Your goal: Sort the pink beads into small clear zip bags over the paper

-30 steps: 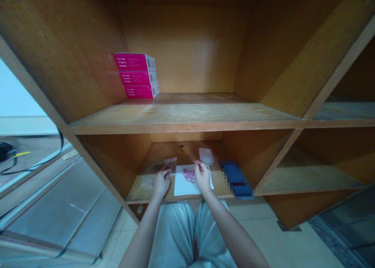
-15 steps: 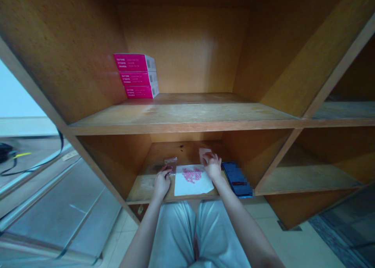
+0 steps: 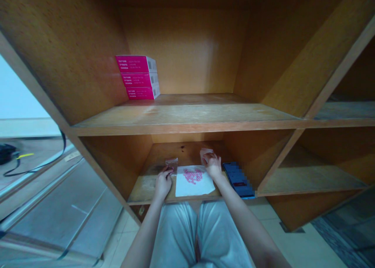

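Three stacked pink boxes [image 3: 137, 79] are sitting near the back left corner of the upper shelf [image 3: 193, 112], their white ends facing right. A dark phone [image 3: 236, 176], partly pixelated, is lying at the front right corner of the lower shelf [image 3: 142, 188]. Beyond the cabinet's [image 3: 64, 72] left edge, a black cable [image 3: 63, 143] is running near a dark object [image 3: 7, 154] and a yellow strip [image 3: 26, 155]. Pale floor tiles [image 3: 281, 238] are showing below.

We look fwd & down from head ht., above & behind L hand [image 3: 163, 185] and R hand [image 3: 213, 166], fairly near, facing wooden cabinet [image 3: 187, 126] around & past both.
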